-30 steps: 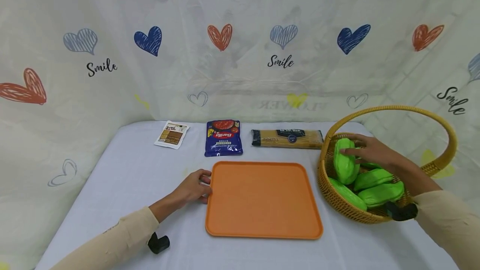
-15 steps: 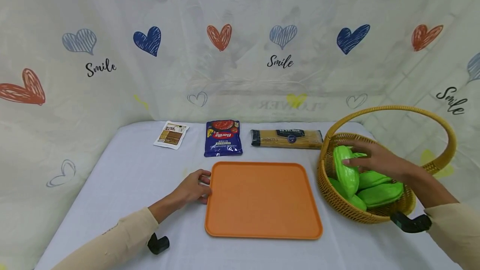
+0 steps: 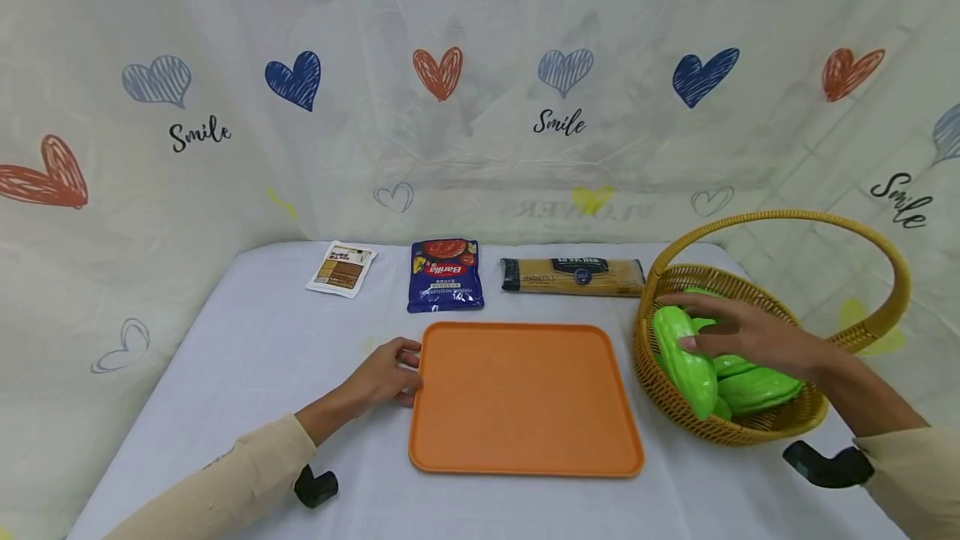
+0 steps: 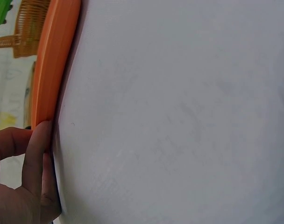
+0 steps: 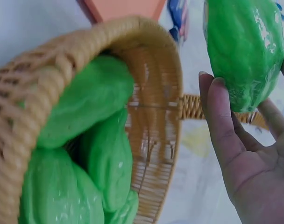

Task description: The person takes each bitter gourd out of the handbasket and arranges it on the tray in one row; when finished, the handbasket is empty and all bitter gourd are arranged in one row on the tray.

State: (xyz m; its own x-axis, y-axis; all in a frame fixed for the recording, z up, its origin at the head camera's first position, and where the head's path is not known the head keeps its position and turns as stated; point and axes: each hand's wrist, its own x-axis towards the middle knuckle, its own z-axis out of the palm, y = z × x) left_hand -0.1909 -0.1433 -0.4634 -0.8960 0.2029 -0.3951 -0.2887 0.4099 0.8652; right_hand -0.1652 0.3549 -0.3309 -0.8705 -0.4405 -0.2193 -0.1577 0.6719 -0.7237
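Observation:
A glossy green ridged gourd [image 3: 686,365] is held in my right hand [image 3: 757,336] over the left part of the wicker basket [image 3: 678,419]. In the right wrist view, my fingertips [image 5: 221,93] grip the lower part of this gourd [image 5: 244,51], which hangs apart from the basket rim. Several similar green gourds [image 5: 107,158] lie inside the basket. My left hand [image 3: 382,373] is at the left edge of the orange tray [image 3: 525,398]. Its fingertips touch the tray's outer side [image 4: 58,60] in the left wrist view, with the fingers fairly straight.
Behind the tray lie a white-and-brown sachet [image 3: 341,269], a blue Barilla pouch [image 3: 446,275] and a pack of spaghetti [image 3: 573,277]. The basket's tall handle [image 3: 795,217] arches above the right hand. A white cloth [image 3: 285,332] covers the table; a printed curtain hangs behind.
My right hand has drawn back towards me, and the gourd in it has tilted and shifted left and nearer, to the basket's left rim. The left hand and tray have stayed put.

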